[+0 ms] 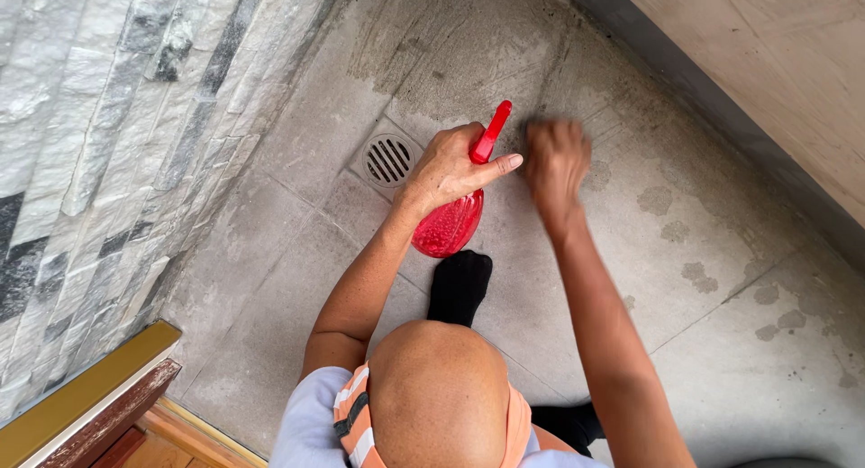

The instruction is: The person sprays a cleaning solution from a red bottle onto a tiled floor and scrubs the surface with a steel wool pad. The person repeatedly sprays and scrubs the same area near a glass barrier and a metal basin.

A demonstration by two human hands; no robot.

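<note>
The left hand (455,166) is wrapped around the neck of a red plastic spray bottle (453,214), its fingers (498,166) clenched on it with the forefinger stretched out straight across the trigger head, which tapers to a narrow red nozzle pointing up and away. The bottle's rounded, translucent body hangs below the palm, its pebbled surface glinting; whether liquid is inside cannot be told. It is held just above the floor (721,252), near a round metal drain (388,160) with slotted openings set in a square recess. The right hand (556,162) is blurred just beside the bottle's nozzle, low over the floor; its fingers look curled in, but whether they grip anything cannot be told. The floor is made of large grey tiles, matt and gritty, with thin grout lines, dark smears near the hands and scattered damp blotches to the right. To the left rises a wall (99,144) of rough split stone strips in pale grey and charcoal, uneven in depth. At the upper right runs a smooth beige panel (775,63) above a dark grey base strip. A bent bare knee (437,391) fills the bottom centre, above an orange and white striped garment (356,423), and a foot in a black sock (459,286) rests flat on the tiles beneath the bottle. At the lower left, a brass-coloured threshold strip (86,391) edges reddish wood.
</note>
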